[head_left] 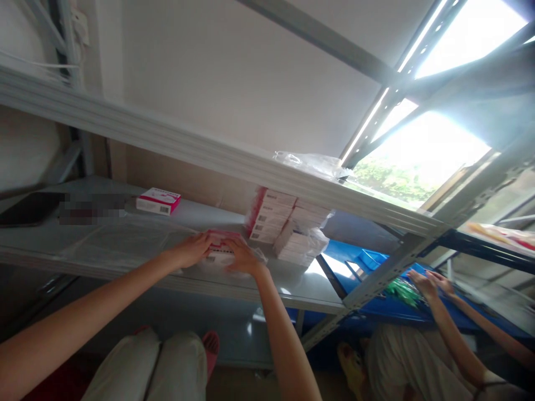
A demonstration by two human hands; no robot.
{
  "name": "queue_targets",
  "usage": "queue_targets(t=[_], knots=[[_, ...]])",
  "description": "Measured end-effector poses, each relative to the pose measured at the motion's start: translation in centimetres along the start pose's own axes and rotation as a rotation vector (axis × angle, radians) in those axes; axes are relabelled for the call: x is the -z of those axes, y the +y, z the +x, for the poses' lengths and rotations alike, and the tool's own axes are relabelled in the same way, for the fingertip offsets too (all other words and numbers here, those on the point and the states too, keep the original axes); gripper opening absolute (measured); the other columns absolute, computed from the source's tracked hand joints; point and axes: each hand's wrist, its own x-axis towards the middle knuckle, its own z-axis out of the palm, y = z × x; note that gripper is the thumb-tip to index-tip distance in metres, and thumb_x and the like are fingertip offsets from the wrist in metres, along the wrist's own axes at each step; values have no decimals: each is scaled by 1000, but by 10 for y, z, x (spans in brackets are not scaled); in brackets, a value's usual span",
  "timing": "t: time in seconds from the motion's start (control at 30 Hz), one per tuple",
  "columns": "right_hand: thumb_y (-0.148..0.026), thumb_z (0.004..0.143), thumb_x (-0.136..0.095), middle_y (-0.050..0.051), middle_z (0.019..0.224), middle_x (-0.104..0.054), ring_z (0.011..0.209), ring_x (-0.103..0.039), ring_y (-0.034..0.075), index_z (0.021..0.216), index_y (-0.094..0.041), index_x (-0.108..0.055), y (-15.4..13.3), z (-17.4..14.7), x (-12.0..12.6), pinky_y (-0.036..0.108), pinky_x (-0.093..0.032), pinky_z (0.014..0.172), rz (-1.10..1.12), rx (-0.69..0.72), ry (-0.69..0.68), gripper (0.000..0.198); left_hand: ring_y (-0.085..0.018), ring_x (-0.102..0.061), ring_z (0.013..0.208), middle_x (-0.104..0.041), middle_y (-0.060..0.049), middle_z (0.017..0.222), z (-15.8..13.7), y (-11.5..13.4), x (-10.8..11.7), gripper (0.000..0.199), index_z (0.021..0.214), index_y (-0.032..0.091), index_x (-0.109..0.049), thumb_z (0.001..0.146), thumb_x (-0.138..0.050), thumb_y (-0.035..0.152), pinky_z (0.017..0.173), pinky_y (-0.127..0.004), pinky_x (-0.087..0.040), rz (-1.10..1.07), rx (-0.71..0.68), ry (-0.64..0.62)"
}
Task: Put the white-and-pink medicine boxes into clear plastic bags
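A small pink-and-white carton lies on the grey shelf in front of me, with clear plastic film around it. My left hand has its fingers closed on the carton's left end. On the opposite end, my right hand grips it with fingers across the top, slightly blurred. Beside my right hand stands a stack of similar cartons, and more cartons in clear plastic lie against it. A single pink-and-white carton sits farther back to the left.
A clear plastic sheet spreads over the shelf. A dark flat object lies at far left. An upper shelf beam crosses above, bearing a clear plastic bag. Another person's hands work at a blue surface to the right.
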Motion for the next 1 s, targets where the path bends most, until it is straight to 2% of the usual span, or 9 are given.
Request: queue_targets(t=[0.1, 0.17, 0.27, 0.37, 0.47, 0.57, 0.67, 0.87, 1.0], knots=[[-28, 47, -87, 12, 142, -47, 132, -40, 28, 139, -19, -47, 13, 14, 0, 40, -29, 112, 172, 65, 46, 101, -31, -58, 115, -58, -18, 130, 10, -14, 2, 54, 132, 18, -48, 82, -58, 36, 91, -36, -43, -55, 83, -70], [-24, 41, -87, 15, 142, -47, 131, -40, 31, 136, -14, -51, 18, 22, 0, 41, -28, 111, 267, 34, 70, 102, -32, -58, 114, -58, -19, 130, 18, -23, 4, 63, 130, 18, -50, 74, -67, 43, 90, -35, -44, -128, 122, -79], [-19, 28, -88, 16, 139, -50, 128, -42, 34, 129, -13, -59, 20, 31, 3, 41, -30, 109, 360, -54, 78, 105, -31, -56, 117, -58, -17, 131, 29, -33, 7, 70, 125, 19, -55, 64, -75, 48, 93, -34, -42, -256, 115, -77], [-19, 23, -87, 13, 133, -55, 125, -45, 33, 124, -16, -63, 21, 35, 8, 40, -33, 106, 410, -50, 67, 104, -30, -57, 116, -59, -14, 129, 33, -38, 7, 74, 126, 20, -55, 60, -79, 47, 95, -35, -43, -432, 62, -116], [-23, 34, -87, 9, 131, -58, 123, -49, 29, 125, -20, -62, 25, 33, 12, 41, -37, 104, 530, -58, 58, 95, -28, -56, 118, -57, -13, 132, 31, -42, 2, 71, 131, 21, -51, 68, -75, 44, 97, -36, -44, -625, 15, -151], [-29, 52, -83, 6, 131, -58, 116, -56, 25, 130, -27, -56, 33, 25, 10, 40, -46, 97, 794, -143, 84, 82, -27, -55, 120, -54, -15, 136, 25, -51, -8, 78, 139, 20, -42, 71, -72, 43, 96, -37, -46, -722, 94, -127], [-29, 58, -79, 4, 125, -61, 110, -59, 20, 125, -27, -58, 39, 23, 1, 32, -50, 89, 963, -236, 183, 70, -28, -56, 120, -54, -18, 135, 21, -61, -19, 92, 145, 18, -29, 68, -73, 44, 94, -38, -47, -798, 170, -165], [-51, 72, -67, 2, 81, -69, 70, -64, 16, 107, -19, -64, 52, 47, -23, 28, -52, 64, 1134, -497, 258, 48, -28, -48, 129, -45, -19, 144, 17, -66, -32, 94, 145, 22, -27, 67, -70, 51, 98, -40, -44, -834, 161, -126], [-59, 77, -59, 6, 85, -69, 72, -65, 18, 101, -16, -66, 53, 49, -30, 31, -53, 66, 1076, -521, 409, 49, -30, -51, 126, -47, -20, 141, 13, -62, -31, 102, 147, 20, -26, 64, -72, 58, 94, -40, -46, -813, 172, -110]])
